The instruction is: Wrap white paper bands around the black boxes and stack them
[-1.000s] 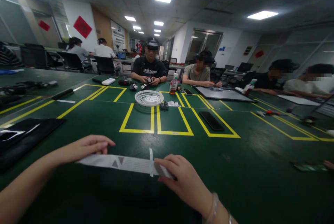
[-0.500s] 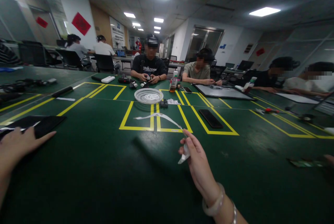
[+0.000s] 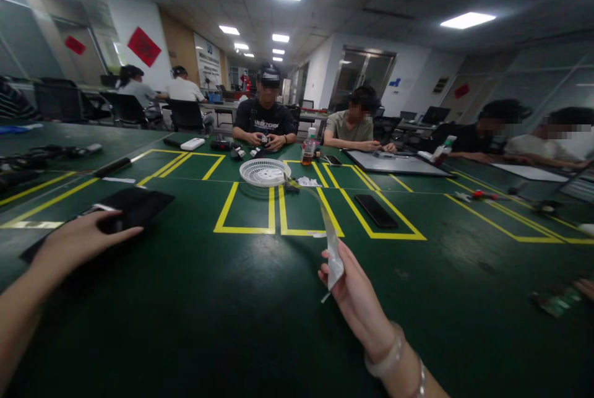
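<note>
My left hand (image 3: 77, 243) is over a flat black sheet-like thing (image 3: 143, 203), its fingers on top and the thumb along the near edge. A small white piece shows by its fingertips; the fingers' undersides are hidden. My right hand (image 3: 355, 289) is closed on a long, thin, whitish translucent strip (image 3: 333, 243), perhaps plastic or tape. The strip stands up from the fingers and curves away towards a round white slotted basket (image 3: 265, 173). Its far end is blurred, so I cannot tell whether it touches anything. A short tail hangs below my fingers.
A black phone (image 3: 375, 210) lies right of centre on the green table marked with yellow tape (image 3: 396, 236). A bottle (image 3: 308, 150), a small dark part (image 3: 291, 185) and a large grey panel (image 3: 399, 163) are farther back. Several people sit around.
My left hand has moved right, and the black thing has shifted with it. The strip in my right hand has swung from lying out leftward to standing up and pointing away.
</note>
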Demonstrator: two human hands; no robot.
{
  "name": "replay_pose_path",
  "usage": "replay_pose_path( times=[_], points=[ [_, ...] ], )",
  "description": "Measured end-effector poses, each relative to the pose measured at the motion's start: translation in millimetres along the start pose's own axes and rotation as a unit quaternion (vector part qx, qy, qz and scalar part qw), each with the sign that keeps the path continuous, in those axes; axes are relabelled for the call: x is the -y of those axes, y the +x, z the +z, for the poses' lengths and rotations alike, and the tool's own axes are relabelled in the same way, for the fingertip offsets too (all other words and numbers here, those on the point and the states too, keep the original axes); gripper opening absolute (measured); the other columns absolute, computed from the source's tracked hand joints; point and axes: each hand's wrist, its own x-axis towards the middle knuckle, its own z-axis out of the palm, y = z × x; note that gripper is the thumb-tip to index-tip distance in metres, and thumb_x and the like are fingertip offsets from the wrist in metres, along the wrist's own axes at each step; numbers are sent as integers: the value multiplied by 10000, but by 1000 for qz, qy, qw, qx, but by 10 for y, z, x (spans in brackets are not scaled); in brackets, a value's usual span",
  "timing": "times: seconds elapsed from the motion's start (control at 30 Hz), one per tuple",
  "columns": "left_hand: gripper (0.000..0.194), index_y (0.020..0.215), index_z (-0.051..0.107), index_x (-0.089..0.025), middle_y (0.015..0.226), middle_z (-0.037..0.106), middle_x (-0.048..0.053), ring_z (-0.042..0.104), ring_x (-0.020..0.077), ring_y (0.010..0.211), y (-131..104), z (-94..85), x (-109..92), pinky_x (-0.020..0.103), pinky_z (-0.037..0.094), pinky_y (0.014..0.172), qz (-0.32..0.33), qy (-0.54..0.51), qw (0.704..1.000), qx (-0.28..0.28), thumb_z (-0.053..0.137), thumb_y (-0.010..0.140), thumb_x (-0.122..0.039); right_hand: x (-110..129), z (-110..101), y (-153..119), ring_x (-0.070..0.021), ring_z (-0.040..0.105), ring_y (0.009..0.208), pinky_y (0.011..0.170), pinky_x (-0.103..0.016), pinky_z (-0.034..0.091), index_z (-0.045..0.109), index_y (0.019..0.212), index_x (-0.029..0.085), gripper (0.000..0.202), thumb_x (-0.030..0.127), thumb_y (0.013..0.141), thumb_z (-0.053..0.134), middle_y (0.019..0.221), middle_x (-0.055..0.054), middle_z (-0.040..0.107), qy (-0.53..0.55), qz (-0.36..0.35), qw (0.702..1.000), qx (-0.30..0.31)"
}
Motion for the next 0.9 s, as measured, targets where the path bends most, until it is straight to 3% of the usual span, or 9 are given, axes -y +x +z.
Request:
replay_pose_path(
  times=[0.07, 0.1, 0.17, 0.27, 0.37, 0.53, 0.67, 0.8, 0.9],
  points=[
    [612, 1099, 723, -207, 1025, 703, -7, 525, 368, 1169, 146, 281, -101, 385, 387, 920, -74, 100, 991, -58, 758, 672, -645, -5, 1, 7, -127, 632, 586, 606, -287, 587, 642, 1043, 251, 365, 450, 767, 772, 840, 17, 690, 4, 5, 1000, -1],
    [722, 1160, 704, -186, 1155, 669, 37, 557, 370, 1124, 177, 416, -244, 405, 410, 926, -94, 127, 986, -49, 762, 641, -684, -4, 5, 7, -122, 632, 587, 611, -282, 587, 644, 1037, 253, 360, 451, 766, 773, 842, 19, 690, 5, 5, 1000, -3],
    [718, 1271, 657, -198, 1368, 540, 90, 515, 361, 1208, 180, 669, -643, 453, 383, 1036, -65, 115, 990, 54, 727, 734, -671, 5, 20, 2, -113, 628, 595, 618, -268, 583, 648, 1028, 255, 357, 459, 763, 774, 846, 24, 688, 4, 0, 1000, -6],
    [744, 1300, 645, -252, 1412, 499, 87, 464, 363, 1272, 122, 990, -1226, 481, 362, 1088, -11, 68, 988, 138, 798, 684, -641, 26, 52, -18, -99, 616, 614, 628, -241, 571, 655, 1030, 260, 379, 485, 751, 780, 850, 34, 679, 3, -5, 1000, -10],
    [779, 1332, 620, -274, 1413, 498, 87, 456, 371, 1281, 66, 1219, -1520, 514, 359, 1094, 26, 40, 983, 178, 840, 666, -611, 36, 75, -40, -91, 601, 626, 647, -229, 559, 648, 1077, 282, 414, 506, 752, 773, 869, 44, 675, 9, -8, 1000, -6],
    [813, 1366, 586, -255, 1445, 457, 114, 429, 394, 1303, 27, 1406, -1601, 595, 310, 1106, 70, 54, 977, 192, 864, 672, -575, 32, 88, -58, -99, 573, 630, 642, -238, 527, 645, 1117, 284, 378, 480, 803, 722, 905, 33, 674, 18, -23, 1000, 6],
    [815, 1375, 573, -256, 1457, 439, 130, 424, 379, 1315, 3, 1468, -1638, 578, 308, 1117, 94, 59, 972, 205, 854, 688, -593, 28, 94, -70, -123, 569, 662, 669, -263, 516, 656, 1140, 265, 361, 462, 838, 673, 939, 9, 674, -8, -53, 998, 22],
    [796, 1384, 557, -229, 1486, 393, 142, 398, 366, 1342, -21, 1508, -1625, 558, 322, 1123, 118, 60, 969, 208, 826, 731, -596, -31, 63, -73, -166, 597, 789, 727, -311, 525, 647, 1208, 283, 390, 480, 872, 636, 1086, -27, 662, -102, -91, 989, 59],
    [816, 1407, 522, -200, 1505, 355, 156, 380, 357, 1359, -30, 1502, -1611, 538, 306, 1143, 153, 74, 966, 197, 802, 758, -607, -72, 31, -78, -198, 607, 966, 898, -385, 508, 600, 1306, 313, 393, 443, 937, 566, 1208, -42, 624, -232, -165, 951, 117]
  ],
)
